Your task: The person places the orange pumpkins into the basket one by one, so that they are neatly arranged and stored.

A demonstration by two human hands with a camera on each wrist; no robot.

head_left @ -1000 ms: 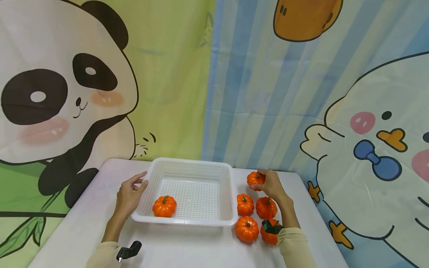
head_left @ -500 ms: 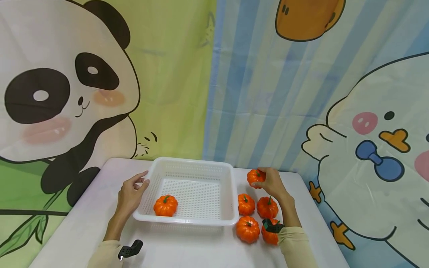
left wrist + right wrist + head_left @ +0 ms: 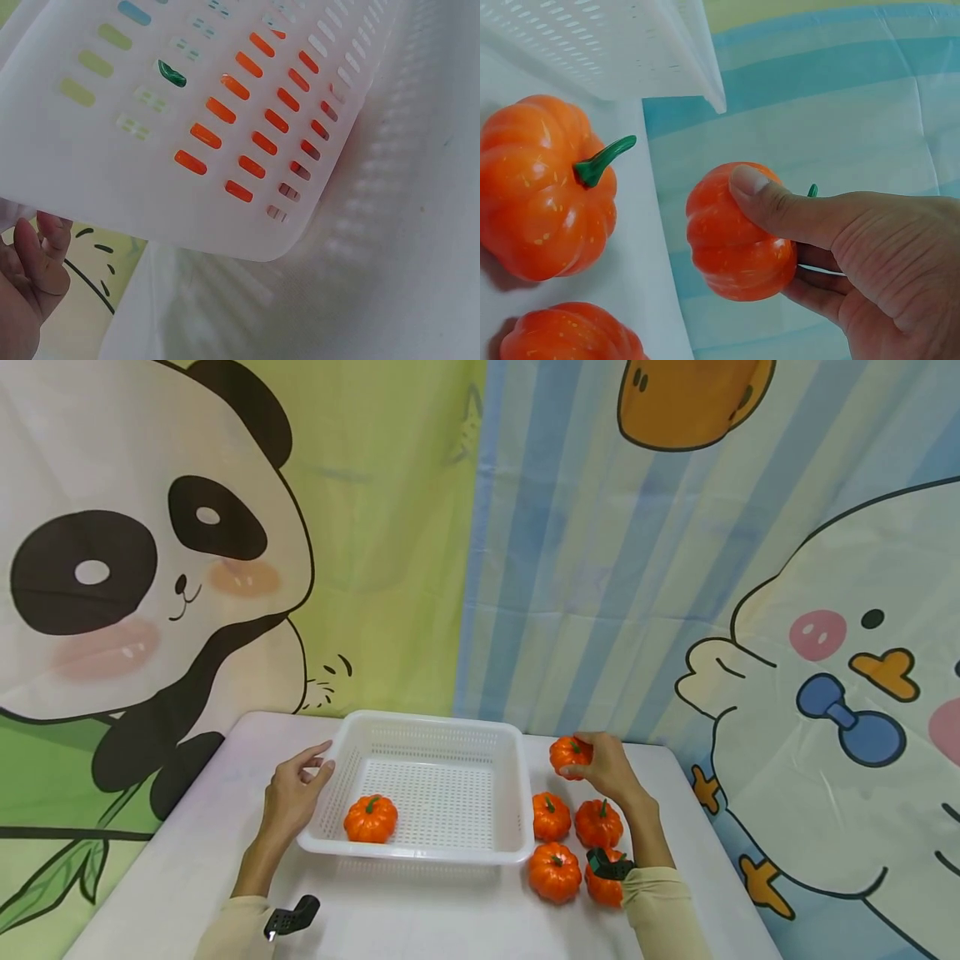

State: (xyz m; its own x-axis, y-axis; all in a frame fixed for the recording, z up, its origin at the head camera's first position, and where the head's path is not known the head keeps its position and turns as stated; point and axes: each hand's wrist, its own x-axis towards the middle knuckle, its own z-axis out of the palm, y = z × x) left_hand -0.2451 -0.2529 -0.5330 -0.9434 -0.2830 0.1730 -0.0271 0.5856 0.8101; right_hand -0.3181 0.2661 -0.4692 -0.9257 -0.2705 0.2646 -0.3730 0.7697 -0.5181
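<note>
Thumb and fingers of my right hand (image 3: 609,768) grip a small orange toy pumpkin (image 3: 735,240) near the table's back edge, right of the white basket (image 3: 420,857). In the right wrist view, the thumb lies across its ribbed side and its green stem peeks out behind the thumb. My left hand (image 3: 291,793) is at the basket's left rim, fingers loosely bent and fingertips right at the edge. Through the basket's slots in the left wrist view, orange shows from the pumpkin (image 3: 371,819) sitting in its front left corner.
Several more pumpkins stand on the white table right of the basket, among them one by its wall (image 3: 551,817) and one in front (image 3: 555,873). A pumpkin (image 3: 604,885) lies partly hidden under my right wrist. A printed cartoon curtain (image 3: 397,543) hangs behind the table.
My right hand has lifted the pumpkin slightly. The left hand and the basket have hardly moved; the whole view shifts a little.
</note>
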